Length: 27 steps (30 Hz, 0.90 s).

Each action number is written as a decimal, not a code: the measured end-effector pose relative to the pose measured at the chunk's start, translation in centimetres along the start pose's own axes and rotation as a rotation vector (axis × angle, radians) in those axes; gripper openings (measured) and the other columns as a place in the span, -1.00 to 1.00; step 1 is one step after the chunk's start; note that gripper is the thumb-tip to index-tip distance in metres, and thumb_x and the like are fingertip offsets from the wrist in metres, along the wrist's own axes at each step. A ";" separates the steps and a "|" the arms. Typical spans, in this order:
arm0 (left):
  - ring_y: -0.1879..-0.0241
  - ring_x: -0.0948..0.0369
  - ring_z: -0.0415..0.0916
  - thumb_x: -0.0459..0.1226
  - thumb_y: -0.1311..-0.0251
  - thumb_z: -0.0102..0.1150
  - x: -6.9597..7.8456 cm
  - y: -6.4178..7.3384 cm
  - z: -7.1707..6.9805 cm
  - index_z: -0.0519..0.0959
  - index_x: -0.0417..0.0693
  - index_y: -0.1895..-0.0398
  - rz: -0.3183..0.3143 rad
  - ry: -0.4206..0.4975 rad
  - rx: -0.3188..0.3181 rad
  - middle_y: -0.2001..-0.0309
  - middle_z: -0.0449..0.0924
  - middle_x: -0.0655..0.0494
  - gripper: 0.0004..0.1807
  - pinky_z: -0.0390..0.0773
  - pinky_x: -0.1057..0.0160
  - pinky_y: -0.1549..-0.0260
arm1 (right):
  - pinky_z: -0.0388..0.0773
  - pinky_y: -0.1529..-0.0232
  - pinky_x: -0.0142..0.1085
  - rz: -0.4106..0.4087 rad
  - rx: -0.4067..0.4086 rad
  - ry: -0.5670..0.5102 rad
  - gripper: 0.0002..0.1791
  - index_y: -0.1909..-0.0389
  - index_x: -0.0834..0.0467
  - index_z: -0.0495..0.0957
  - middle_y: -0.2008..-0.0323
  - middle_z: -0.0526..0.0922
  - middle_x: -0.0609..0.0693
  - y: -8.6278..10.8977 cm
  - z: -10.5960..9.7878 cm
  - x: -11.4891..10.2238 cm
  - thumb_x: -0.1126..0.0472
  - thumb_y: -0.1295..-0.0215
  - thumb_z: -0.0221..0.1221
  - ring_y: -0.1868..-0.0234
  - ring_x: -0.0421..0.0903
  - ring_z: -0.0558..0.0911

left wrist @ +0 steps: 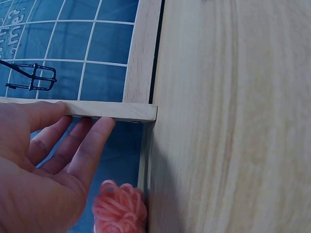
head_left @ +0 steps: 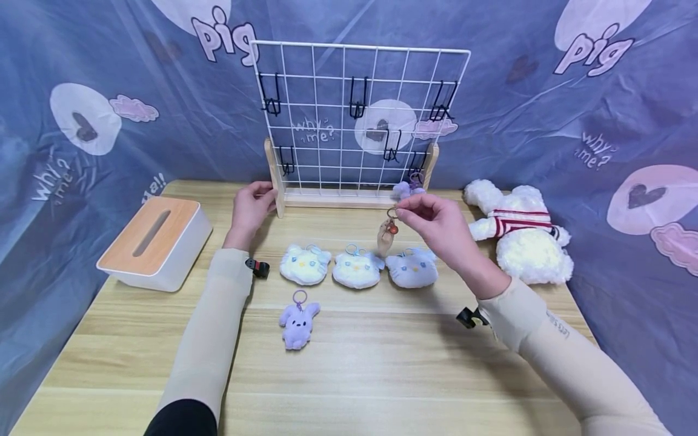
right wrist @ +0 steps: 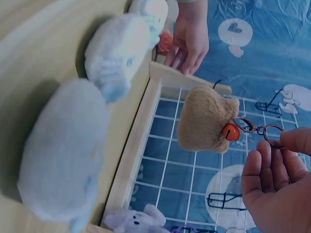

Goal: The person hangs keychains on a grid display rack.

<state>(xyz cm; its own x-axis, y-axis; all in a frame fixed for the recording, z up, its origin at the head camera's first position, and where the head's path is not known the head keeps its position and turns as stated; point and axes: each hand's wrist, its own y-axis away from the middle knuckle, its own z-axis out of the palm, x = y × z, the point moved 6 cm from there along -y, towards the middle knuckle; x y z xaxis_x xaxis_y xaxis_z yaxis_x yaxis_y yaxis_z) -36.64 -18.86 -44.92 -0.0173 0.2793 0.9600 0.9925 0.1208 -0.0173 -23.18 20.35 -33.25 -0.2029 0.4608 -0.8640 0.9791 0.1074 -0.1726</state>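
My right hand [head_left: 438, 224] pinches the metal ring of a keychain between thumb and fingers. From the ring hangs a tan plush keychain [right wrist: 204, 119] with a small orange-red bell [right wrist: 232, 132], in front of the grid rack's lower right part. At the rack's other end, my left hand [head_left: 251, 209] rests its fingertips against the wooden side post [left wrist: 133, 111]. White wire grid [head_left: 343, 151] stands upright on a wooden base, with black hooks on it. A purple plush keychain [head_left: 409, 189] hangs at its lower right hook.
Three white cat-face plush keychains [head_left: 357, 269] lie in a row before the rack. Nearer lies a purple rabbit keychain [head_left: 297, 327]. A wood-topped tissue box [head_left: 155, 242] stands at left, a white plush toy [head_left: 526, 233] at right. Behind the left hand shows pink yarn [left wrist: 120, 208].
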 end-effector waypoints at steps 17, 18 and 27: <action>-0.06 -0.01 0.79 -0.29 -0.65 0.26 0.1 0.0 -0.1 0.65 -0.30 -0.39 0.000 -0.006 0.002 -0.11 0.67 -0.14 -0.61 0.89 0.33 -0.15 | 0.64 0.26 -0.54 -0.010 0.090 -0.013 -0.78 -0.05 0.22 0.82 0.20 0.82 -0.23 -3.4 -1.9 0.1 0.17 -0.58 0.40 0.22 -0.32 0.67; -0.05 0.00 0.79 -0.29 -0.65 0.25 0.1 0.0 -0.1 0.65 -0.31 -0.39 0.001 -0.004 0.001 -0.11 0.67 -0.15 -0.61 0.89 0.33 -0.15 | 0.65 0.24 -0.54 -0.010 0.094 -0.017 -0.78 -0.05 0.22 0.82 0.20 0.82 -0.25 -3.6 -1.9 0.0 0.17 -0.58 0.39 0.21 -0.33 0.68; -0.08 -0.03 0.78 -0.28 -0.66 0.25 0.1 0.0 0.0 0.64 -0.30 -0.40 -0.011 -0.007 -0.005 -0.15 0.67 -0.20 -0.60 0.89 0.26 -0.20 | 0.67 0.15 -0.62 0.002 0.102 -0.024 -0.77 -0.07 0.26 0.81 0.22 0.79 -0.31 -5.1 -2.4 0.1 0.21 -0.56 0.40 0.19 -0.36 0.67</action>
<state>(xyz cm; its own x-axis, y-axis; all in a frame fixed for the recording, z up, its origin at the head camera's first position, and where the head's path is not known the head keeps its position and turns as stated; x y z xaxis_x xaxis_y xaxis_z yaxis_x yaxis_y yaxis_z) -36.59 -18.84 -44.84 -0.0290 0.2842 0.9583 0.9928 0.1193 -0.0053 -28.24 21.92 -31.28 -0.2020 0.4396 -0.8752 0.9759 0.0156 -0.2175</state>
